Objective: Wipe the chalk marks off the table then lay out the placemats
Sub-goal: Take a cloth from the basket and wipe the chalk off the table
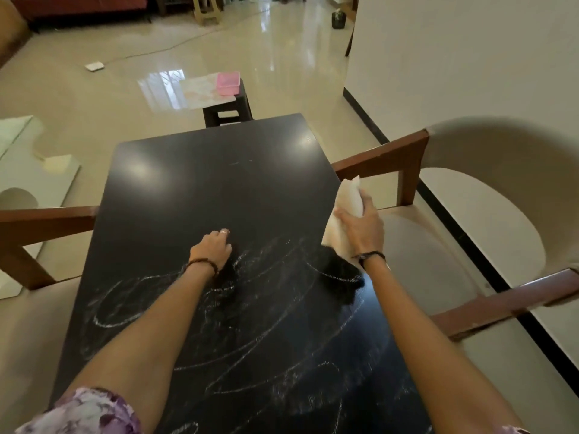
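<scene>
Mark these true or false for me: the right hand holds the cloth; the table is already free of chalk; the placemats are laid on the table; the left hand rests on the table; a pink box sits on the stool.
1. The right hand holds the cloth. True.
2. The table is free of chalk. False: chalk marks cover its near half.
3. The placemats are laid on the table. False: they lie on the stool beyond it.
4. The left hand rests on the table. True.
5. A pink box sits on the stool. True, on top of the placemats.
</scene>
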